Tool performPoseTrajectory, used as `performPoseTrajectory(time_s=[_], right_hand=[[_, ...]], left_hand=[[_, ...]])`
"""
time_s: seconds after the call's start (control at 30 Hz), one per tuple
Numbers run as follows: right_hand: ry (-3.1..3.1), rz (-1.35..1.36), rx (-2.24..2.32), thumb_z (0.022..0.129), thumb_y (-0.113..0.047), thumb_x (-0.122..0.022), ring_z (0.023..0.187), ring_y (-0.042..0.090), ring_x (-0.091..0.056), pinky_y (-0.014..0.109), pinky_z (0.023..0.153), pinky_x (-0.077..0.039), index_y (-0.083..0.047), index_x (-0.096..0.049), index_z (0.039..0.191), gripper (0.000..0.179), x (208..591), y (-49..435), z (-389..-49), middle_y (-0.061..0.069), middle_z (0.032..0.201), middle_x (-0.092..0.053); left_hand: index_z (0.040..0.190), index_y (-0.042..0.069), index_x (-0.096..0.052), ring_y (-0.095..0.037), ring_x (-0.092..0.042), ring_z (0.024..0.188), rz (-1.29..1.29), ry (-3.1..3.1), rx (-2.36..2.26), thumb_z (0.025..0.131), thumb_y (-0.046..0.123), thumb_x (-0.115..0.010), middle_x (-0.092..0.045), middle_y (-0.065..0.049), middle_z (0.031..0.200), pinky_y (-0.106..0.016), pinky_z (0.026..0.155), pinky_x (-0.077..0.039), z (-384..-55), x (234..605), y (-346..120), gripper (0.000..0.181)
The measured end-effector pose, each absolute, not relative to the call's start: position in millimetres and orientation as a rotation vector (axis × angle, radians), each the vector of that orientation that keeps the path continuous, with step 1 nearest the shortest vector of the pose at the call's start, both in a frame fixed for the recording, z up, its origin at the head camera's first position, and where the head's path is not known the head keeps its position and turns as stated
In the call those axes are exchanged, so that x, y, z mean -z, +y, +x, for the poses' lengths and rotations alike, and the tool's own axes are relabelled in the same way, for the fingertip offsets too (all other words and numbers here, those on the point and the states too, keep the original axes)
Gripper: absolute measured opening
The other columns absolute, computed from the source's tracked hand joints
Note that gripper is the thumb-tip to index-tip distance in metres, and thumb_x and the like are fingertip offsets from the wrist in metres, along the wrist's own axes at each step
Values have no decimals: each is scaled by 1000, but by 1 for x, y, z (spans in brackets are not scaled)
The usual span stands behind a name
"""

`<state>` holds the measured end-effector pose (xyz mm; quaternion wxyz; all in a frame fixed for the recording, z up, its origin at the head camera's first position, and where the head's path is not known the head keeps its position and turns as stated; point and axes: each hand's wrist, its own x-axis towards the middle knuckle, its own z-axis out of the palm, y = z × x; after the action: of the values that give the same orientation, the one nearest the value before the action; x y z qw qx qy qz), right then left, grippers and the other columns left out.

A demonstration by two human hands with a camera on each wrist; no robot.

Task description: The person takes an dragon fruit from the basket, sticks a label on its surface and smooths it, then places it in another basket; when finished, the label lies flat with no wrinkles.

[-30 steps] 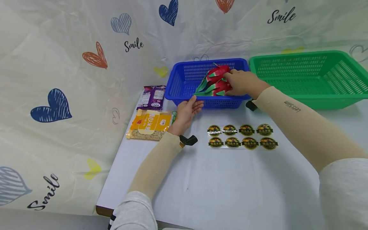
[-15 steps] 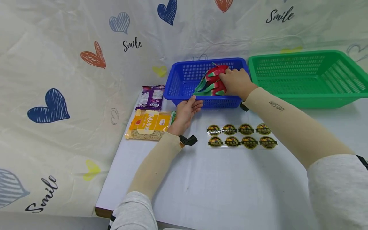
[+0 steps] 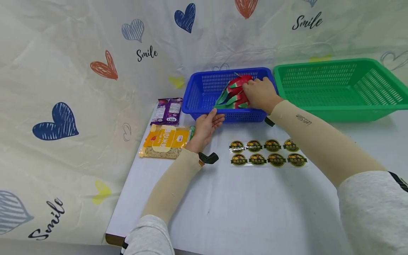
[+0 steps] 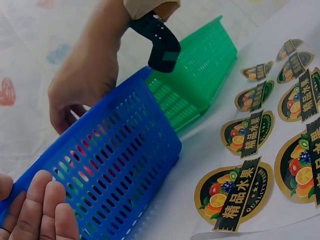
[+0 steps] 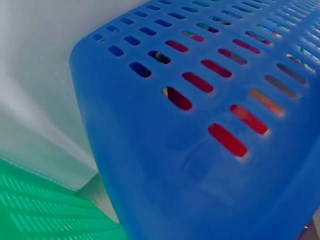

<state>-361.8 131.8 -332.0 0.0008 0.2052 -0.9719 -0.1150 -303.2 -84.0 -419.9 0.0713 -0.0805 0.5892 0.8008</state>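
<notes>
A blue perforated basket stands at the back of the table with red-and-green dragon fruit in its right part. My right hand reaches over the basket's right end, its bent fingers gripping the fruit; those fingertips are hidden in the head view. My left hand is at the front rim, palm upward, its thumb at the top edge and its fingers nearly straight outside the wall. In the right wrist view, red shows through the slots of the basket wall, and the hand itself is out of frame.
Right of the blue basket stands a green basket. A purple snack packet and a yellow packet lie beside my left hand. A sheet of round fruit stickers lies in front. The table's left edge borders a printed cloth.
My right hand and forearm have shifted a little to the left over the dragon fruit. The left hand has stayed at the basket's front rim.
</notes>
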Motion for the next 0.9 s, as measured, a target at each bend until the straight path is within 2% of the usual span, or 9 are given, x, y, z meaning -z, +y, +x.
performPoseTrajectory(time_s=[0.13,0.27,0.47,0.7,0.9], right_hand=[[-3026,667,286,86,-42,-83,114,44,-63,63,101,-48,3,-59,126,65,331,134,-361,27,128,-67],[-3013,651,205,83,-44,-85,113,43,-64,64,100,-47,0,-60,123,65,330,138,-360,25,125,-69],[-2995,575,138,80,-51,-86,119,42,-60,64,102,-45,-1,-59,128,74,320,141,-353,24,128,-66],[-2910,556,79,78,-51,-88,127,45,-57,67,109,-43,-3,-56,141,86,299,145,-331,24,138,-63],[-2820,568,-74,78,-44,-89,122,45,-58,61,100,-52,-1,-54,143,85,284,159,-311,26,137,-60]], left_hand=[[121,-1,-70,-13,-75,92,-242,1767,-2411,105,36,-62,-75,-21,124,-31,98,-60,-302,420,-85,41],[120,0,-70,-13,-75,92,-260,1763,-2403,104,36,-63,-77,-17,120,-31,96,-60,-302,420,-85,40],[122,0,-69,-12,-75,92,-280,1752,-2400,104,37,-64,-79,-12,114,-28,93,-60,-302,420,-85,42],[133,-4,-62,-14,-75,96,-274,1726,-2397,107,36,-60,-75,-17,125,-33,100,-59,-299,419,-86,47],[135,-4,-58,-15,-74,98,-240,1720,-2398,108,35,-57,-72,-20,131,-37,107,-56,-299,416,-87,47]])
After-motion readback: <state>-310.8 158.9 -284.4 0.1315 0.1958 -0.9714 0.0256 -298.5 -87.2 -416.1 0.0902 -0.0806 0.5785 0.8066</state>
